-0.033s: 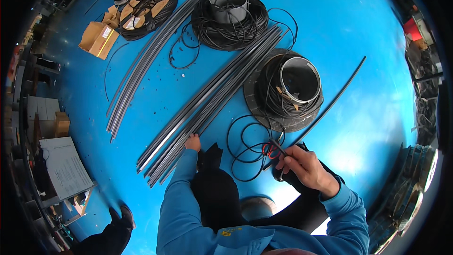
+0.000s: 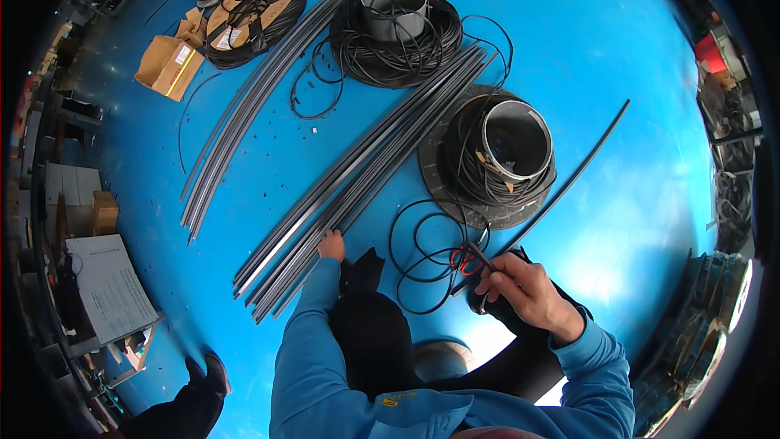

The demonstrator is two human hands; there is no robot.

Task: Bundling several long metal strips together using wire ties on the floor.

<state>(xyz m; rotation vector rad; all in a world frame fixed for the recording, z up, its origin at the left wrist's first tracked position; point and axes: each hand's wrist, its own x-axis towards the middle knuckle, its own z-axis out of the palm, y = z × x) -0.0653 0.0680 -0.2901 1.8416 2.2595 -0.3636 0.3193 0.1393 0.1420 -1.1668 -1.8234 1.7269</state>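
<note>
Long dark strips (image 2: 357,167) lie in a bundle running diagonally across the blue floor. At the near edge of that bundle, my left hand (image 2: 331,245) closes on a strip, its fingertips partly hidden. My right hand (image 2: 528,286) is closed, pinching a short dark piece (image 2: 481,257) between thumb and fingers. Just beyond it show red loops (image 2: 463,260), perhaps tool handles; whether I hold them I cannot tell. A single long dark strip (image 2: 581,167) slants across the floor and passes behind my right hand. Loose black cable (image 2: 406,276) coils on the floor between my hands.
A spool of black cable (image 2: 517,140) stands ahead, with another cable coil (image 2: 394,12) farther off. More strips (image 2: 236,126) lie to the left. Beyond them are a wooden spool (image 2: 256,12) and a cardboard box (image 2: 169,67). A person's shoe (image 2: 216,374) shows at lower left.
</note>
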